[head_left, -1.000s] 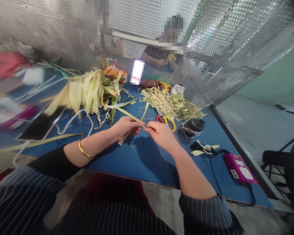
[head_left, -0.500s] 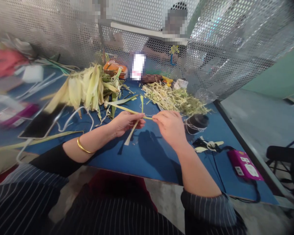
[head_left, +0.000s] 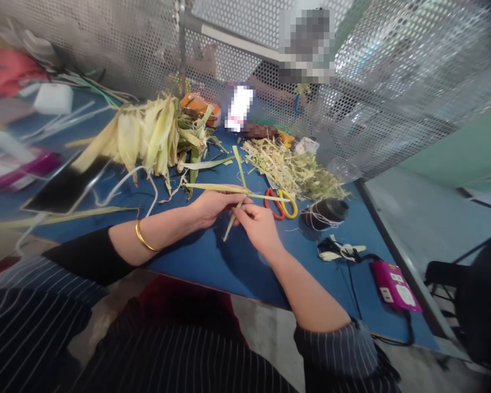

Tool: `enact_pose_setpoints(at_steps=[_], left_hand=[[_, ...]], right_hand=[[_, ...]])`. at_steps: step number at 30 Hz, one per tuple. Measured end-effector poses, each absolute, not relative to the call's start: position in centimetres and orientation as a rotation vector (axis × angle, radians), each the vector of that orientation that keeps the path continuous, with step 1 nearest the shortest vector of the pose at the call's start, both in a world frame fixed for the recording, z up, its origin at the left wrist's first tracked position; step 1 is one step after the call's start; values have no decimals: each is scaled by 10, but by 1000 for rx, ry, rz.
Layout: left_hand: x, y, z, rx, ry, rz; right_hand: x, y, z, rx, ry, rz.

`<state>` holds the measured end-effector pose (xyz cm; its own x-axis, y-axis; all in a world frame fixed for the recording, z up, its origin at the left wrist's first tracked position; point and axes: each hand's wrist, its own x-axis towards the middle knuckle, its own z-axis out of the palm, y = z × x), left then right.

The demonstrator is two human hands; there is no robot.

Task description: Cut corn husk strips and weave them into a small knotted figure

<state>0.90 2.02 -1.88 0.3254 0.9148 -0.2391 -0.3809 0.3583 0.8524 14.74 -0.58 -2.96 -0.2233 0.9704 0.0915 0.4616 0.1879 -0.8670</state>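
Several strips of corn husk [head_left: 216, 187] cross one another between my hands, above the blue table [head_left: 245, 267]. My left hand [head_left: 216, 206] pinches them near the crossing, thumb on top. Closed round the lower strip, just below that point, are the fingers of my right hand [head_left: 256, 222]. One strip points away from me, one to the left, one to the right and one toward me. Scissors [head_left: 285, 203] with a red and a yellow handle lie right behind my right hand, their blades partly under shredded husk [head_left: 286, 166].
Whole corn husks [head_left: 147, 128] are heaped at the left, beside a black panel [head_left: 65, 183] and a white cable. At the right are a thread spool [head_left: 327, 213], a small tied bundle [head_left: 339, 249] and a magenta power strip [head_left: 396, 285]. Behind a perforated screen [head_left: 245, 49] sits a person.
My right hand has moved left and down, from the right-hand strip to the lower one. The scissors have come into sight. My left hand keeps its pinch, while the view has shifted slightly.
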Motion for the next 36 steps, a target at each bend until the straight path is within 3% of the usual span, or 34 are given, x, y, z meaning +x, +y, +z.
enact_pose_setpoints(at_steps=[5,10,24,28,36], left_hand=[[7,25,-25,708,884,1007],[0,29,-21,682,856,901],[5,26,-22,1086,1081,933],[1,27,-19,1044,1060,934],[0,23,-10,1049,921,744]], right_hand=[[158,-8,-21,-1288,-2122,488],[177,1,-9,-1340,-2058,-112],[169,-10,-5,-1378,-2390,-94],[172,-8,-2,-1394,-2326,82],[183,14,-15,-1300,-1372,1283]])
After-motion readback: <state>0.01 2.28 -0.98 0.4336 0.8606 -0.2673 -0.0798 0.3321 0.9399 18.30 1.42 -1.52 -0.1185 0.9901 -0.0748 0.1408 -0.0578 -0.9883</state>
